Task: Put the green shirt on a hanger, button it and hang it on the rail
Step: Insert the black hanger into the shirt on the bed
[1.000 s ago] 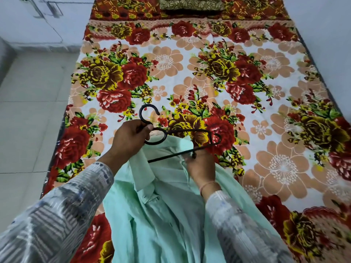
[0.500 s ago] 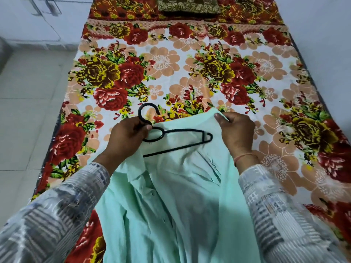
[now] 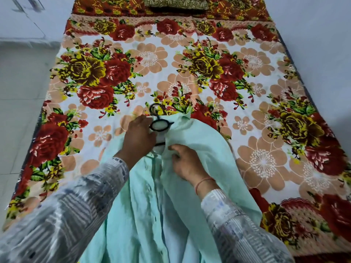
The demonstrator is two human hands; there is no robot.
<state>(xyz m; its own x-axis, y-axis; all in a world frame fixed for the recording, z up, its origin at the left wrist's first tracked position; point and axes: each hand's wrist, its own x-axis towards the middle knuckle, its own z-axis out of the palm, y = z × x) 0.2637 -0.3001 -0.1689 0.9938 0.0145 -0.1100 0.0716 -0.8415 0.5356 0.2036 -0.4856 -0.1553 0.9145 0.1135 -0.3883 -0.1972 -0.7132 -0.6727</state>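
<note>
The pale green shirt (image 3: 205, 149) lies on the bed in front of me, front side up, with its button placket running down the middle. A black hanger (image 3: 159, 124) sits inside the collar; only its hook, the loop below it and a short piece of bar show, the rest is under the cloth. My left hand (image 3: 139, 138) rests at the hanger's neck and grips the left collar side. My right hand (image 3: 187, 163) pinches the right front edge of the shirt just below the collar.
The bed carries a flowered sheet (image 3: 190, 54) in red, yellow and peach. A dark patterned pillow (image 3: 175, 2) lies at the far end. Tiled floor (image 3: 20, 92) runs along the left of the bed, a pale wall (image 3: 322, 44) along the right. No rail is in view.
The right front of the shirt has been pulled over the hanger's right arm, which is now covered. My right hand moved from the shoulder in to the collar; the hanger shifted right.
</note>
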